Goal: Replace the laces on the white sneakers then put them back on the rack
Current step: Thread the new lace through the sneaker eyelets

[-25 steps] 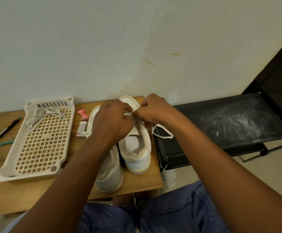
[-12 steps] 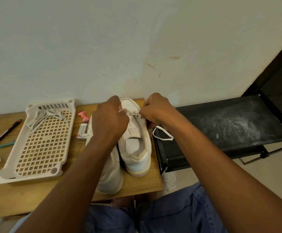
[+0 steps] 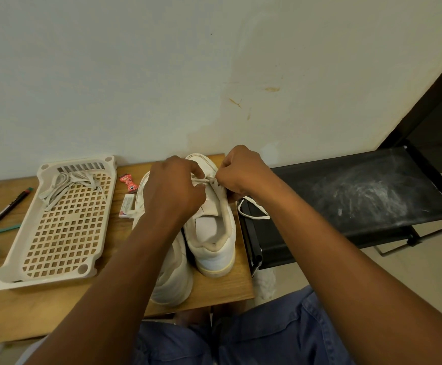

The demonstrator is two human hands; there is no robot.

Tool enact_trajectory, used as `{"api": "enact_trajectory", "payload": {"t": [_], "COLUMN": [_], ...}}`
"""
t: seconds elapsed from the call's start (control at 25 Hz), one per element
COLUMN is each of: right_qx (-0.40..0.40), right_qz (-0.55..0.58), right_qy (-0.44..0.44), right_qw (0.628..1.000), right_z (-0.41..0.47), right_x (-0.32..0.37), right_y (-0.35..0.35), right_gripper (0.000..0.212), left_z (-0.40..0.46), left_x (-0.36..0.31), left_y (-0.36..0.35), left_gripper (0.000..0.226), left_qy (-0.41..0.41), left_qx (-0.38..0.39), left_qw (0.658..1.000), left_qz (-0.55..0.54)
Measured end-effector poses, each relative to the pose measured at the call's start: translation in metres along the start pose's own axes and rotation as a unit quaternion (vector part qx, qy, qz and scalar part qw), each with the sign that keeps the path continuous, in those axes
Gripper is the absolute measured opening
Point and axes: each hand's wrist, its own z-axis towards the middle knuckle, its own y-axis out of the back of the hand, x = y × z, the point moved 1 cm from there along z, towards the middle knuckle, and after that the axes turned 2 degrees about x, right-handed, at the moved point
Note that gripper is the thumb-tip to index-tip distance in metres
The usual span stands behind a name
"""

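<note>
The two white sneakers point(image 3: 209, 233) stood side by side on the tabletop point(image 3: 214, 293), long axes running from the person toward the wall, toes at the wall and heels nearest the person. Over the right-hand shoe's eyelets the left hand point(image 3: 173, 191) and right hand point(image 3: 241, 172) each pinched the white lace point(image 3: 200, 180) with curled fingers, its loose loop point(image 3: 252, 210) hanging just below the right wrist. Well left of the left hand lay a perforated tray point(image 3: 54, 275) carrying old laces point(image 3: 67, 185), and right of the right hand stood the black rack point(image 3: 359, 196).
</note>
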Motion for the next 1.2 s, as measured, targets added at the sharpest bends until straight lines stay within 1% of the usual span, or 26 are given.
{"api": "enact_trajectory", "payload": {"t": [0.08, 0.2, 0.28, 0.32, 0.36, 0.4, 0.44, 0.48, 0.52, 0.56, 0.6, 0.68, 0.72, 0.76, 0.84, 0.92, 0.96, 1.0, 1.04, 1.12, 1.16, 1.2], "right_qx": [0.0, 0.006, 0.01, 0.012, 0.013, 0.015, 0.017, 0.018, 0.02, 0.022, 0.023, 0.025, 0.027, 0.027, 0.03, 0.036, 0.038, 0.039, 0.039, 0.037, 0.036, 0.035], "right_qz": [-0.002, -0.003, 0.001, 0.004, 0.004, 0.004, 0.003, 0.002, 0.002, 0.001, 0.001, 0.004, 0.007, 0.008, 0.016, 0.029, 0.03, 0.03, 0.03, 0.027, 0.025, 0.024], "right_qy": [0.0, -0.007, -0.015, -0.016, -0.016, -0.015, -0.016, -0.018, -0.019, -0.02, -0.021, -0.025, -0.027, -0.026, -0.026, -0.028, -0.028, -0.029, -0.029, -0.03, -0.03, -0.029], "right_qw": [1.0, 1.0, 1.0, 1.0, 1.0, 1.0, 1.0, 1.0, 1.0, 1.0, 1.0, 0.999, 0.999, 0.999, 0.999, 0.999, 0.998, 0.998, 0.998, 0.999, 0.999, 0.999], "right_z": [0.0, -0.002, -0.002, -0.002, -0.002, -0.002, -0.003, -0.003, -0.004, -0.005, -0.005, -0.004, -0.004, -0.003, -0.003, -0.004, -0.005, -0.006, -0.006, -0.007, -0.008, -0.009], "right_x": [0.0, 0.001, 0.001, 0.001, 0.001, 0.001, 0.001, 0.002, 0.003, 0.004, 0.004, 0.005, 0.005, 0.004, 0.003, 0.004, 0.004, 0.004, 0.005, 0.006, 0.007, 0.008], "right_y": [0.0, 0.002, 0.004, 0.004, 0.004, 0.004, 0.004, 0.004, 0.005, 0.006, 0.006, 0.006, 0.005, 0.005, 0.005, 0.006, 0.006, 0.006, 0.006, 0.006, 0.006, 0.006], "right_gripper": [0.02, 0.02, 0.02, 0.02, 0.02, 0.02, 0.02, 0.02, 0.02, 0.02, 0.02, 0.02, 0.021, 0.021, 0.021, 0.02, 0.019, 0.019, 0.018, 0.018, 0.019, 0.02], "left_z": [-0.002, 0.0, 0.004, 0.005, 0.006, 0.007, 0.009, 0.011, 0.011, 0.01, 0.007, 0.001, 0.001, 0.001, 0.002, 0.005, 0.005, 0.006, 0.007, 0.009, 0.007, 0.004], "left_x": [-0.002, -0.004, 0.002, 0.007, 0.012, 0.016, 0.018, 0.016, 0.011, 0.005, 0.0, -0.006, -0.006, -0.006, -0.002, 0.002, 0.005, 0.007, 0.009, 0.005, 0.0, -0.005], "left_y": [0.002, 0.008, 0.02, 0.027, 0.031, 0.033, 0.032, 0.028, 0.021, 0.012, 0.003, -0.007, -0.008, -0.006, 0.005, 0.02, 0.024, 0.026, 0.026, 0.02, 0.015, 0.009], "left_gripper": [0.007, 0.01, 0.01, 0.014, 0.02, 0.029, 0.036, 0.037, 0.035, 0.03, 0.027, 0.017, 0.012, 0.008, 0.008, 0.011, 0.012, 0.015, 0.022, 0.035, 0.034, 0.028], "left_qy": [0.01, 0.045, 0.095, 0.113, 0.118, 0.103, 0.074, 0.044, 0.019, 0.003, -0.003, 0.003, 0.009, 0.012, 0.05, 0.108, 0.122, 0.119, 0.1, 0.048, 0.033, 0.029], "left_qx": [-0.013, -0.022, -0.07, -0.099, -0.12, -0.123, -0.104, -0.069, -0.026, 0.011, 0.032, 0.022, 0.006, -0.008, -0.043, -0.096, -0.122, -0.129, -0.116, -0.039, 0.002, 0.03], "left_qw": [1.0, 0.995, 0.981, 0.975, 0.974, 0.977, 0.982, 0.988, 0.994, 0.998, 0.999, 0.997, 0.997, 0.998, 0.996, 0.979, 0.972, 0.971, 0.975, 0.991, 0.997, 0.999], "left_qz": [-0.013, -0.086, -0.154, -0.163, -0.153, -0.142, -0.138, -0.132, -0.108, -0.061, -0.006, 0.072, 0.076, 0.054, -0.055, -0.144, -0.159, -0.163, -0.16, -0.119, -0.074, -0.025]}}
